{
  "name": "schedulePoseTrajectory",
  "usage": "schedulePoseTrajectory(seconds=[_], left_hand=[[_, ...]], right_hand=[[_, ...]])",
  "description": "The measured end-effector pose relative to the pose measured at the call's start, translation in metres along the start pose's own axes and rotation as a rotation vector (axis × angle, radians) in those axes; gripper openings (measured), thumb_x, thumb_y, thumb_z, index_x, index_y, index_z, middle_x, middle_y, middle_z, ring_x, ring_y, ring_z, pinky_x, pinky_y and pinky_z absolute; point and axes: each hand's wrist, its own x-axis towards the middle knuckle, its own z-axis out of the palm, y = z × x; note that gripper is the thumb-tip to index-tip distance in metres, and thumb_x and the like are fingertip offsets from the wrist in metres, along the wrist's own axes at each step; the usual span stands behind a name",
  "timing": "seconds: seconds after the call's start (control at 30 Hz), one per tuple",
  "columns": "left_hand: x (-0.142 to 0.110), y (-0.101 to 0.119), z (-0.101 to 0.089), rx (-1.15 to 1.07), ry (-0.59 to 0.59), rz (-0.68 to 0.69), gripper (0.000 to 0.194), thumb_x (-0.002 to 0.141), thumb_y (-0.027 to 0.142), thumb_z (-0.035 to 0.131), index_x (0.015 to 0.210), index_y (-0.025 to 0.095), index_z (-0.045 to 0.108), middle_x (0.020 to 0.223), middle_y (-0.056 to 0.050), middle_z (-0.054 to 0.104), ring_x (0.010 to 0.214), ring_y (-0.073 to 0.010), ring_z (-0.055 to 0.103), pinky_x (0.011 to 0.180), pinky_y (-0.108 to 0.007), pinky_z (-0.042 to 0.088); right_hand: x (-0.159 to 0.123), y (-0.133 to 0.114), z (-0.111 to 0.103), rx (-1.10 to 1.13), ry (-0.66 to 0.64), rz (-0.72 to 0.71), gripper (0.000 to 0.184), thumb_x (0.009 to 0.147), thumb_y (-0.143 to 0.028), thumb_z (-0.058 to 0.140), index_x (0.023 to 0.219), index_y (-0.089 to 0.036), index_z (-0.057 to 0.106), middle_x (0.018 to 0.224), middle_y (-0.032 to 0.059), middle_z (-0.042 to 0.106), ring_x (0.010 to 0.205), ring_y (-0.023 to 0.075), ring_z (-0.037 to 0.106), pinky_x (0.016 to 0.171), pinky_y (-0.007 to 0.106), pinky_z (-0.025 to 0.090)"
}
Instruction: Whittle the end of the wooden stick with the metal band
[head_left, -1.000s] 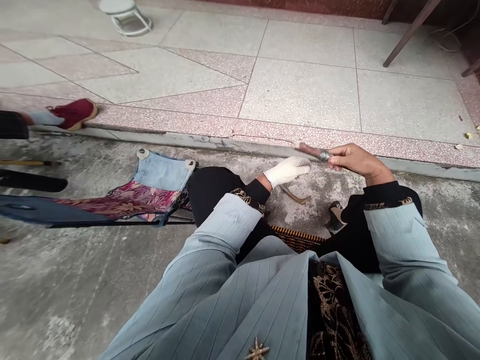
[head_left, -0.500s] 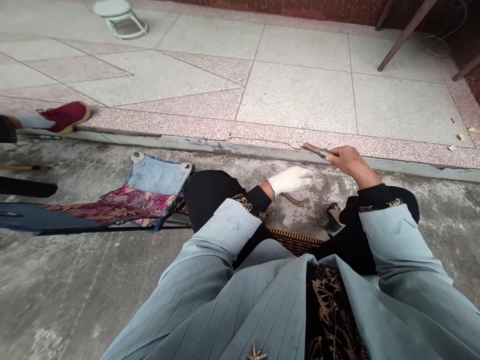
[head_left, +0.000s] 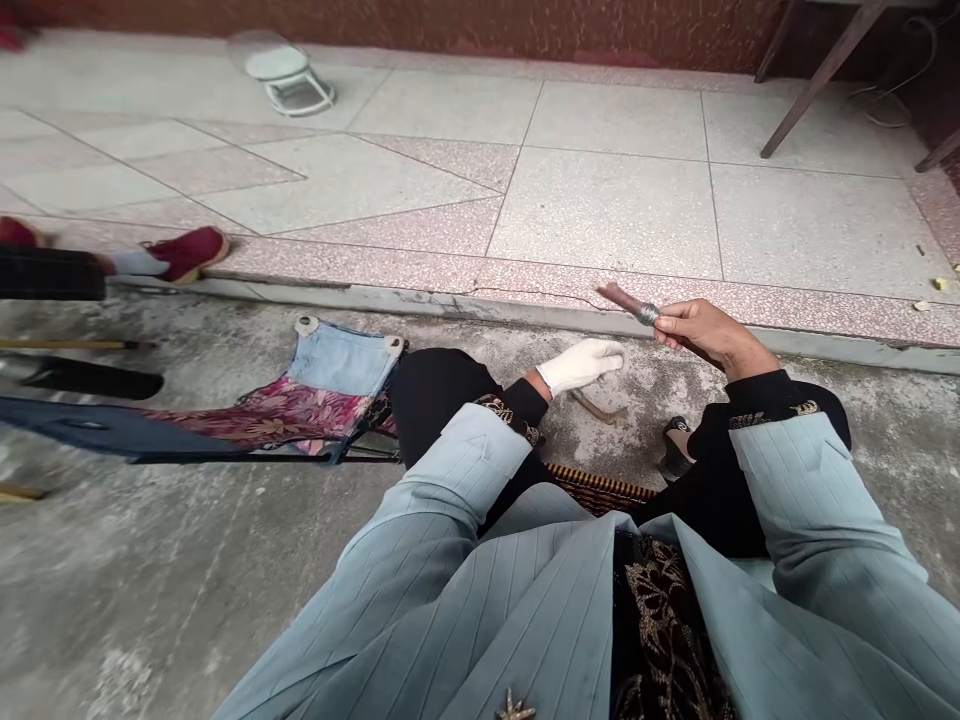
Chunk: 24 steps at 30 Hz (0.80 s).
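Observation:
My right hand (head_left: 701, 335) is closed on a short brown stick (head_left: 622, 298) with silvery wire wound round it near my fingertips. Its pale end points up and left, over the edge of the raised floor. To the left, my left hand (head_left: 583, 365) wears a white knitted glove, and its fingers reach forward, slightly bent, with nothing visible in them. Just below the glove lies a bent brown stick-like piece (head_left: 600, 410) on the concrete; its left end is partly covered.
A low folding seat (head_left: 330, 390) with denim and floral cloth stands left of my knee. Beyond it is a person's red shoe (head_left: 191, 255) on the step edge (head_left: 420, 300). A white stool (head_left: 292, 80) stands farther back. Between my knees shows a woven edge (head_left: 600, 488).
My left hand's fingers have stretched out a little from a more curled pose. The wire-wound stick stays in my right hand, slightly turned. The view has shifted slightly.

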Motion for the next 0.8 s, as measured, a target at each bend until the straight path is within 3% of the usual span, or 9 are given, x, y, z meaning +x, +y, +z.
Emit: schedulePoseTrajectory(seconds=[0.13, 0.27, 0.33, 0.4, 0.5, 0.57, 0.63, 0.7, 0.8], left_hand=[[-0.011, 0.0, 0.026, -0.074, -0.046, 0.0, 0.03, 0.09, 0.041, 0.049, 0.086, 0.014, 0.062, 0.071, 0.001, 0.054, 0.06, -0.0083, 0.047, 0.059, -0.02, 0.037], [-0.024, 0.017, 0.035, 0.049, -0.058, 0.01, 0.031, 0.091, 0.041, 0.047, 0.088, 0.015, 0.064, 0.071, 0.001, 0.053, 0.062, -0.0096, 0.046, 0.06, -0.021, 0.037], [-0.028, 0.029, 0.03, 0.128, -0.02, 0.007, 0.03, 0.09, 0.04, 0.048, 0.089, 0.015, 0.064, 0.074, 0.001, 0.056, 0.065, -0.0104, 0.047, 0.063, -0.022, 0.038], [-0.029, 0.039, 0.02, 0.189, 0.053, -0.014, 0.029, 0.089, 0.039, 0.049, 0.089, 0.015, 0.065, 0.076, 0.0, 0.058, 0.066, -0.0109, 0.048, 0.065, -0.023, 0.039], [-0.025, 0.045, 0.003, 0.258, 0.154, -0.03, 0.027, 0.088, 0.036, 0.049, 0.09, 0.014, 0.065, 0.078, 0.0, 0.06, 0.065, -0.011, 0.049, 0.064, -0.023, 0.039], [-0.021, 0.043, -0.006, 0.259, 0.202, -0.031, 0.026, 0.086, 0.035, 0.049, 0.09, 0.014, 0.064, 0.078, -0.001, 0.061, 0.064, -0.0108, 0.048, 0.062, -0.023, 0.038], [-0.017, 0.037, -0.011, 0.229, 0.247, -0.062, 0.025, 0.086, 0.035, 0.05, 0.09, 0.014, 0.064, 0.075, -0.001, 0.059, 0.062, -0.0106, 0.047, 0.06, -0.023, 0.038], [-0.014, 0.026, -0.01, 0.183, 0.246, -0.121, 0.027, 0.086, 0.038, 0.051, 0.089, 0.014, 0.063, 0.071, 0.0, 0.057, 0.058, -0.0106, 0.045, 0.058, -0.023, 0.037], [-0.013, 0.006, -0.002, 0.121, 0.071, -0.143, 0.031, 0.088, 0.042, 0.049, 0.088, 0.014, 0.063, 0.072, -0.001, 0.059, 0.059, -0.0114, 0.048, 0.059, -0.024, 0.039]], right_hand=[[0.013, 0.011, -0.004, 0.0, 0.217, 0.042, 0.03, 0.074, -0.043, 0.073, 0.075, -0.014, 0.067, 0.068, 0.0034, 0.062, 0.054, 0.0097, 0.049, 0.053, 0.024, 0.039], [0.017, 0.013, -0.006, -0.622, 0.28, 0.182, 0.021, 0.08, -0.035, 0.068, 0.084, -0.016, 0.074, 0.073, 0.007, 0.067, 0.061, 0.0157, 0.056, 0.059, 0.029, 0.04], [0.015, 0.013, -0.003, -0.889, 0.168, 0.227, 0.018, 0.078, -0.034, 0.071, 0.077, -0.016, 0.075, 0.072, 0.0086, 0.067, 0.063, 0.018, 0.058, 0.06, 0.031, 0.04], [0.009, 0.013, -0.001, -0.941, -0.072, 0.271, 0.021, 0.074, -0.036, 0.075, 0.069, -0.016, 0.074, 0.066, 0.0086, 0.066, 0.058, 0.0169, 0.056, 0.058, 0.031, 0.039], [-0.003, 0.012, -0.003, -0.722, -0.542, 0.289, 0.03, 0.072, -0.044, 0.076, 0.071, -0.014, 0.075, 0.058, 0.0048, 0.062, 0.051, 0.0124, 0.049, 0.055, 0.029, 0.039], [-0.011, 0.008, -0.007, -0.516, -0.702, 0.201, 0.036, 0.074, -0.048, 0.074, 0.084, -0.014, 0.077, 0.063, 0.0026, 0.063, 0.054, 0.0111, 0.05, 0.057, 0.027, 0.04], [-0.016, 0.003, -0.012, -0.336, -0.628, 0.073, 0.039, 0.075, -0.049, 0.073, 0.096, -0.016, 0.076, 0.071, 0.0006, 0.064, 0.059, 0.0105, 0.051, 0.06, 0.026, 0.041], [-0.017, 0.0, -0.015, -0.195, -0.414, -0.016, 0.04, 0.075, -0.049, 0.072, 0.097, -0.016, 0.074, 0.073, -0.0008, 0.063, 0.061, 0.0098, 0.051, 0.062, 0.025, 0.041], [-0.01, 0.007, -0.013, -0.043, -0.074, -0.035, 0.037, 0.074, -0.051, 0.071, 0.08, -0.014, 0.069, 0.069, -0.0006, 0.06, 0.059, 0.0095, 0.049, 0.06, 0.024, 0.04]])
